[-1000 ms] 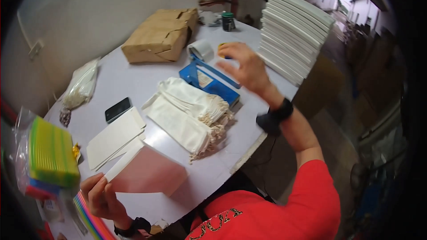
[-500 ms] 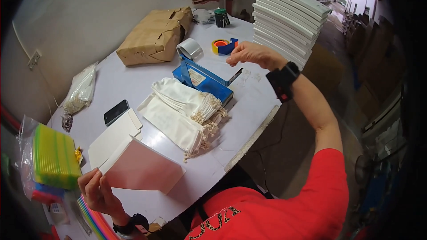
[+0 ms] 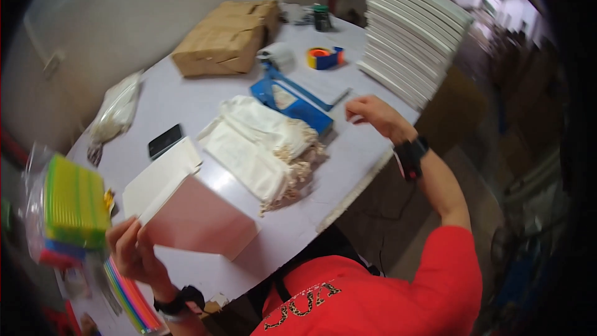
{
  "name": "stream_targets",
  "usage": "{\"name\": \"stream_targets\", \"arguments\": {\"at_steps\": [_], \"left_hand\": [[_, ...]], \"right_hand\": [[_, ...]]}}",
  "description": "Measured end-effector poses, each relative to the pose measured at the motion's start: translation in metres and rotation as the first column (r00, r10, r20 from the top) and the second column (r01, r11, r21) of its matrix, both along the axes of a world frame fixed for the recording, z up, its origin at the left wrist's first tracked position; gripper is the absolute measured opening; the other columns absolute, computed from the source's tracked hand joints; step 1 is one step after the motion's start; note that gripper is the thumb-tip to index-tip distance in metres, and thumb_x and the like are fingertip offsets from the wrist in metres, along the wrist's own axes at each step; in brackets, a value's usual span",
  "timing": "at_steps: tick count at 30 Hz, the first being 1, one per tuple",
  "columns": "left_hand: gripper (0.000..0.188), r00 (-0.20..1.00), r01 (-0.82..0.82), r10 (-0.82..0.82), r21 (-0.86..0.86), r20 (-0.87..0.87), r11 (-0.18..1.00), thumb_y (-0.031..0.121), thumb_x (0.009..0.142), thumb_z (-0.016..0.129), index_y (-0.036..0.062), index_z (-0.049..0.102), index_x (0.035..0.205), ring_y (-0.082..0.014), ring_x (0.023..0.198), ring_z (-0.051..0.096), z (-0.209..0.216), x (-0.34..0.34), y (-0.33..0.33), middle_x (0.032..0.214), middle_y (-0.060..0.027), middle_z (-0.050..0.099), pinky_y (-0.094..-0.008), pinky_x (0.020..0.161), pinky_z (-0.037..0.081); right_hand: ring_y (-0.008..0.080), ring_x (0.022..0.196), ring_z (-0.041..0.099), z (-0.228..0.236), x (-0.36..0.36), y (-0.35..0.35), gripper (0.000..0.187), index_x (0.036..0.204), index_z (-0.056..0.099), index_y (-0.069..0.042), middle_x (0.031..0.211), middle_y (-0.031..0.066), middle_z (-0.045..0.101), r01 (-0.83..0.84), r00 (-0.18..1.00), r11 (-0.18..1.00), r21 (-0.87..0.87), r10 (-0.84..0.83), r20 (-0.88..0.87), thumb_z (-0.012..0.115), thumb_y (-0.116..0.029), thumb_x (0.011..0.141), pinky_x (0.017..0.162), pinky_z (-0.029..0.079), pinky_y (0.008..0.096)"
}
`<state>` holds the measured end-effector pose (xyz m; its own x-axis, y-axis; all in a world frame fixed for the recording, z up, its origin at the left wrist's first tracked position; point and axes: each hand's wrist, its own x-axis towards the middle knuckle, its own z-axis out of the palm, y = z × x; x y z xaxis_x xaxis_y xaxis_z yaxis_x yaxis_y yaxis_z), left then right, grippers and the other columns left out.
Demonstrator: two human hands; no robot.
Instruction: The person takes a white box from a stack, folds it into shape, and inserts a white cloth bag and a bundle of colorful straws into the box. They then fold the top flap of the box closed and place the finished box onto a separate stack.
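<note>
My left hand pinches the left corner of a pink panel with a white edge, which is propped up at a slant over the near side of the table. Its fingers are closed on that edge. Behind it lies a flat white card piece. My right hand is in the air by the table's right edge, its fingers curled together; blur hides whether anything is in them. Nearest to it is a blue metal bag sealer or tape tool. White drawstring pouches are stacked beside that.
A tall stack of white boards stands at the far right. Farther back are a brown paper parcel, a tape roll and a tape dispenser. A black phone and yellow-green plastic pieces are at left.
My right hand has come down and nearer, away from the tape dispenser, and its fingers have turned inward. My left hand still grips the pink panel. The whole view has shifted slightly.
</note>
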<state>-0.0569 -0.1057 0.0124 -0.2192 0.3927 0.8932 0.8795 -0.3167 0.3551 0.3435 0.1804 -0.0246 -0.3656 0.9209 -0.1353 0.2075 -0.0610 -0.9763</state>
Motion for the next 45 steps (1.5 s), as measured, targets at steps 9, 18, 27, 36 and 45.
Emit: {"name": "stream_targets", "arguments": {"at_steps": [9,18,27,36,45], "left_hand": [[0.015,0.999,0.052,-0.053,0.017,0.008,0.998,-0.002,0.077,0.071,-0.0012,0.068,0.092,-0.0213,0.080,0.062,0.004,-0.003,0.009,0.090,-0.0130,0.065,-0.0287,0.068,0.050],[0.015,0.989,0.145,-0.146,0.025,0.016,0.989,-0.003,0.080,0.068,-0.0007,0.068,0.094,-0.0163,0.075,0.063,0.007,-0.005,0.009,0.091,-0.0121,0.063,-0.0245,0.061,0.051],[0.016,0.981,0.187,-0.188,0.024,0.045,0.982,-0.003,0.079,0.069,-0.0005,0.067,0.095,-0.0146,0.075,0.062,0.006,-0.006,0.007,0.092,-0.0111,0.063,-0.0240,0.061,0.050],[0.030,0.977,0.183,-0.187,0.042,0.102,0.982,0.001,0.069,0.080,0.0019,0.068,0.096,-0.0192,0.081,0.062,0.000,-0.003,0.010,0.092,-0.0100,0.063,-0.0278,0.067,0.050],[0.031,0.979,0.174,-0.178,0.045,0.103,0.984,0.001,0.067,0.082,0.0025,0.067,0.094,-0.0194,0.080,0.062,-0.001,-0.001,0.011,0.090,-0.0101,0.063,-0.0277,0.066,0.050]], "right_hand": [[0.0217,0.086,0.054,0.105,-0.139,-0.123,0.014,0.073,0.062,-0.009,0.081,0.0034,0.057,-0.643,0.746,0.152,0.750,0.344,0.570,0.072,-0.018,0.076,0.082,0.041,0.0331],[0.0207,0.091,0.054,0.166,-0.249,-0.132,0.013,0.073,0.065,-0.009,0.080,0.0022,0.057,-0.720,0.557,-0.330,0.610,0.250,0.792,0.070,-0.020,0.076,0.085,0.041,0.0353],[0.0203,0.090,0.055,0.166,-0.267,-0.136,0.011,0.074,0.067,-0.007,0.079,0.0028,0.058,-0.796,0.479,-0.295,0.529,0.227,0.848,0.066,-0.018,0.077,0.081,0.041,0.0338],[0.0215,0.088,0.055,0.167,-0.269,-0.135,0.013,0.069,0.065,-0.004,0.074,0.0045,0.057,-0.769,0.512,-0.347,0.537,0.170,0.842,0.065,-0.016,0.074,0.080,0.042,0.0347],[0.0238,0.087,0.057,0.168,-0.273,-0.130,0.014,0.067,0.063,-0.002,0.074,0.0065,0.057,-0.705,0.557,-0.447,0.551,0.131,0.820,0.064,-0.015,0.072,0.077,0.043,0.0366]]}}
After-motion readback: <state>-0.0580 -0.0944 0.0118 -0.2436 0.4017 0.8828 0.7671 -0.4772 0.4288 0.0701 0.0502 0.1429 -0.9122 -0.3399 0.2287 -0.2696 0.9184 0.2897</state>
